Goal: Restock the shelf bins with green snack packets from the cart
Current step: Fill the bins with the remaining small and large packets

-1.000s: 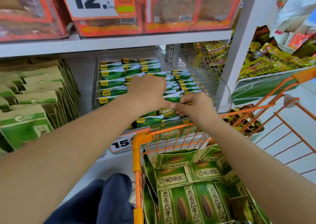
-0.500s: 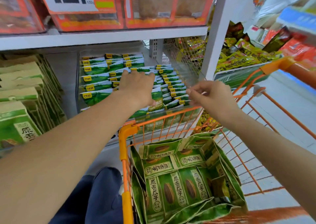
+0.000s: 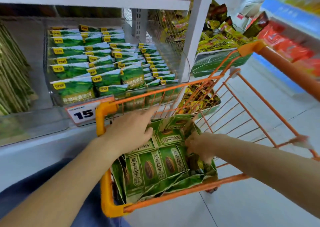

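Green snack packets (image 3: pixel 155 167) printed with a seed picture fill the orange wire cart (image 3: pixel 103 121). My left hand (image 3: pixel 131 131) hovers over the cart's far left corner with fingers spread and holds nothing. Down among the packets at the cart's right side, my right hand (image 3: pixel 199 147) has its fingers curled round a packet edge. The clear shelf bin (image 3: pixel 53 95) behind the cart holds several rows of green packets with yellow labels (image 3: pixel 76 69).
A price tag reading 15 (image 3: pixel 83 113) hangs on the shelf edge. Pale green packets (image 3: pixel 12 74) stand in the bin at left. Yellow packets (image 3: pixel 218 41) lie in bins at right. My knee in blue trousers (image 3: pixel 57 183) is beside the cart.
Both hands have left the shelf bin and come down into the cart. The right hand now grips a packet there. The view has tilted down and to the right.
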Demonstrator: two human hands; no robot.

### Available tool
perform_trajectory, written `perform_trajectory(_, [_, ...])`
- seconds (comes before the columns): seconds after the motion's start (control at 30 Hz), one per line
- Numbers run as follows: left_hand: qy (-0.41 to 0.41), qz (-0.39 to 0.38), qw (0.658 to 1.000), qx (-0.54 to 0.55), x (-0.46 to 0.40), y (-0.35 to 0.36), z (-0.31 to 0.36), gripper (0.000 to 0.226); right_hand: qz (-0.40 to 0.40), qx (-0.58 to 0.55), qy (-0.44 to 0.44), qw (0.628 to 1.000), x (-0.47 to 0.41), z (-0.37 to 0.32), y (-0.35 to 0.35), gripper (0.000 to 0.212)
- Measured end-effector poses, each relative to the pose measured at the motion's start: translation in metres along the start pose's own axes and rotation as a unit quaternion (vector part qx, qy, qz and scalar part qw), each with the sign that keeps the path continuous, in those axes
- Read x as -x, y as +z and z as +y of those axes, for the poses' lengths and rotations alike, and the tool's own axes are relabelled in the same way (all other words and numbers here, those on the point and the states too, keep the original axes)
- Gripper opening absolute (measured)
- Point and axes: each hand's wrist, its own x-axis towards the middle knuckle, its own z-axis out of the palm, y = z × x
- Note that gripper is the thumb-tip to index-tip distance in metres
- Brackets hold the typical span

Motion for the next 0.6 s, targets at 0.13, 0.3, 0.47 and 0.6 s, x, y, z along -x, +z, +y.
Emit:
perform_trajectory(0.13, [-0.030,-0.063,0.998,-0.002,-0.004,0.006,-0.007,0.060,-0.019,0.195,-0.027,0.980,-0.011,-0.016,0.010,0.065])
perform_trajectory(0.3, [-0.024,-0.050,0.998,-0.002,-0.001,0.005,-0.007,0.053,0.101,0.189,-0.022,0.976,0.000,-0.017,-0.007,0.034])
perform_trajectory(0.47, [-0.046,-0.033,0.997,0.054,0.001,0.003,-0.009,0.043,0.224,-0.225,-0.006,0.948,0.032,0.015,-0.044,0.031])
perform_trajectory(0.6, [-0.087,-0.016,0.969,0.232,0.000,-0.005,-0.003,0.041,0.280,-0.492,-0.115,0.816,0.064,0.023,-0.069,0.039])
